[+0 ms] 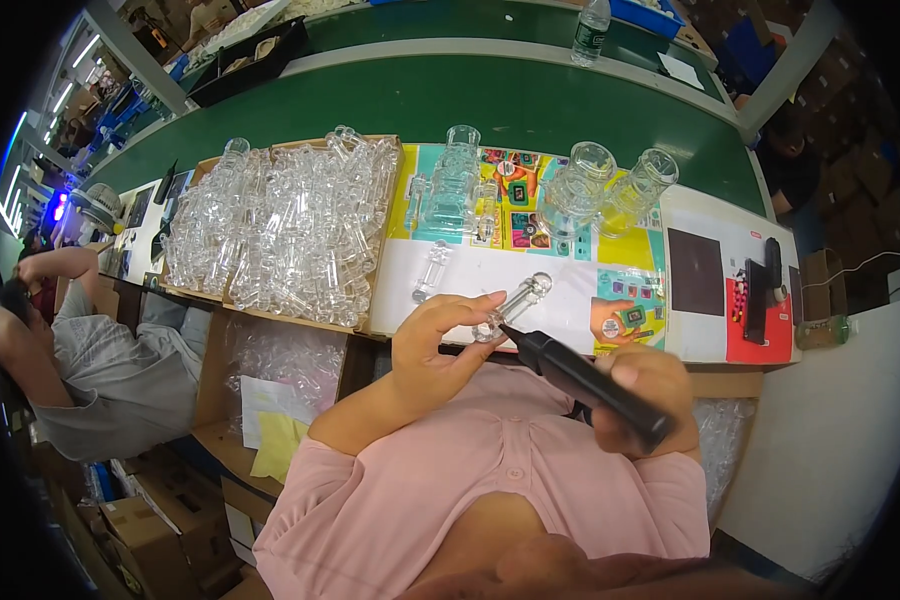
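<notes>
My left hand (432, 348) pinches one end of a clear plastic tube-shaped part (528, 295) between thumb and fingers. The part slants up and away to the right. In my right hand (662, 388) is a black electric screwdriver (582, 376), its thin tip at the pinched end of the part. Whether a screw sits there is too small to tell. A similar clear part (432, 270) lies on the white sheet beyond my left hand. Farther back stand clear assembled cylinders (457, 185), with more clear cylinders (575, 190) to their right.
A cardboard box (398, 200) heaped with clear parts stands at left. Printed colourful sheets (530, 165) cover the work surface. A phone-like dark object (756, 300) lies on red card at right. Behind runs a green table (370, 95) with a water bottle (590, 35). Another person (120, 370) sits at left.
</notes>
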